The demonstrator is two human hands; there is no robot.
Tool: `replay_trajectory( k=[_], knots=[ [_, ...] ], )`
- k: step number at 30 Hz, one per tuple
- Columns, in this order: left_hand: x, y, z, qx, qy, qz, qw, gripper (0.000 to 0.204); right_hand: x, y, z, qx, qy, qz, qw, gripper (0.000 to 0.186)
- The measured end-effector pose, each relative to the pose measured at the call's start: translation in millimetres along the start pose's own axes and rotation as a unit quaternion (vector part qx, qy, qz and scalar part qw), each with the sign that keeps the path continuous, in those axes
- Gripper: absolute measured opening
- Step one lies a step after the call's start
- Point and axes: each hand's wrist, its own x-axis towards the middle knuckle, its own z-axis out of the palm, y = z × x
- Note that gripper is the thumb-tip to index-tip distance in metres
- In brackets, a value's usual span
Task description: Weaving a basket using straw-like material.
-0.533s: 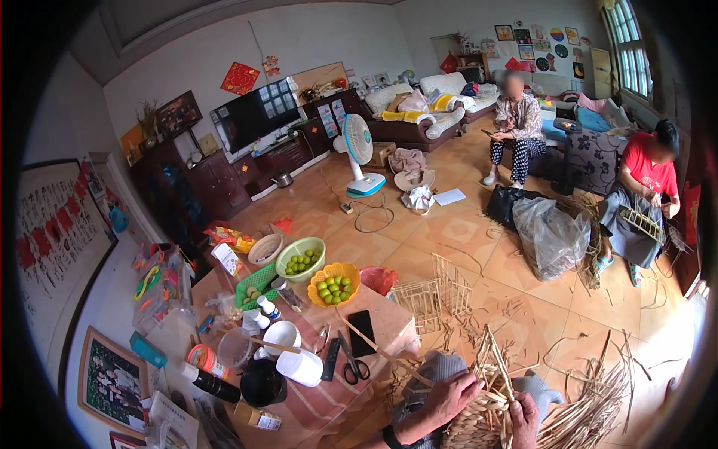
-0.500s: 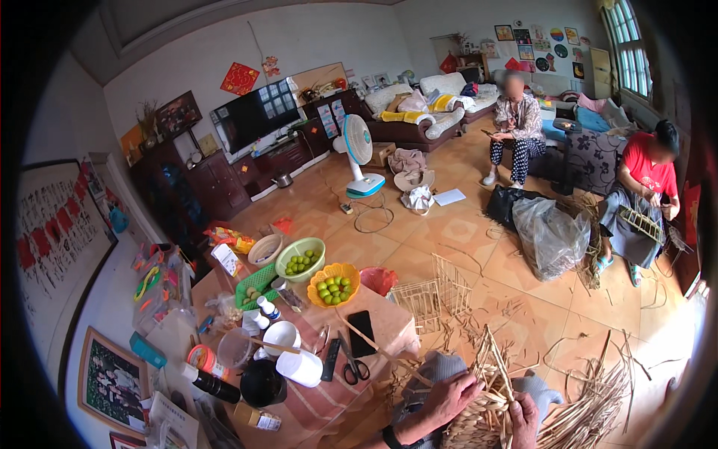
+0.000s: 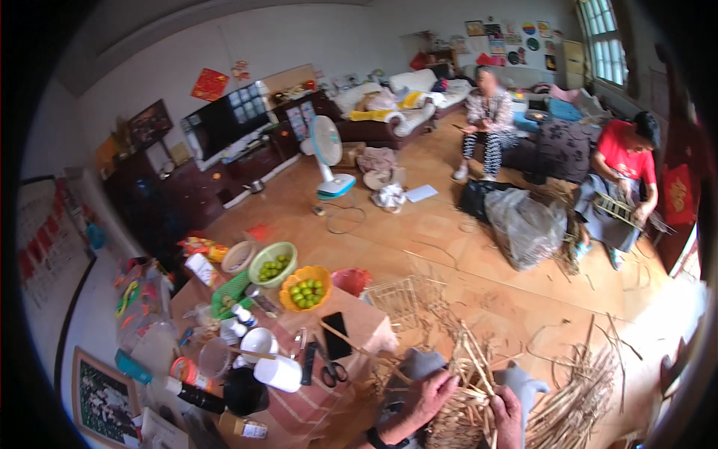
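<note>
A partly woven straw basket [image 3: 458,423] with loose straws standing up from its top is between my knees, low in the picture. My left hand [image 3: 428,398] comes in from the left with thumb and fingers pinched together at its upper edge. A long pale straw strand [image 3: 357,346] runs from over the table to this hand and appears held in the pinch. On the basket's right side my right hand [image 3: 506,410] is closed, gripping upright straws at the edge. Its fingertips are partly hidden.
Loose straw [image 3: 576,396] lies in a heap on the floor at my right. The table [image 3: 359,396] at my left holds scissors [image 3: 333,368], a phone [image 3: 336,334], cups and fruit bowls. A person in red [image 3: 627,161] works on a small frame; another person [image 3: 488,123] sits farther back.
The whole view has swung a little to the right, so the room sits farther left in the picture. Both hands stay on the basket with nearly the same grip.
</note>
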Motion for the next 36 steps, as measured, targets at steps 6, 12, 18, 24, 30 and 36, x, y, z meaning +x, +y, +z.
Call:
replay_trajectory(
  k=[6,12,18,24,30,36],
  knots=[
    [7,5,-12,0.015,0.009,0.045,0.999,0.021,30,40,1,-0.036,-0.031,-0.137,0.989,0.012],
    [8,-1,-11,-0.028,-0.010,0.043,0.999,0.027,25,31,-1,-0.006,-0.062,-0.113,0.992,0.015],
    [2,2,-13,-0.051,-0.020,0.044,0.998,0.029,22,38,-5,-0.011,-0.076,-0.133,0.988,0.015],
    [-7,-5,-11,-0.044,-0.035,0.021,0.998,0.031,13,45,3,-0.031,-0.044,-0.173,0.983,0.018],
    [8,7,-31,-0.077,-0.133,-0.039,0.987,0.031,18,31,2,-0.027,-0.034,-0.124,0.991,0.016],
    [15,22,-55,-0.006,-0.127,-0.007,0.992,0.026,21,23,-1,0.035,-0.067,-0.131,0.988,0.013]
  ],
)
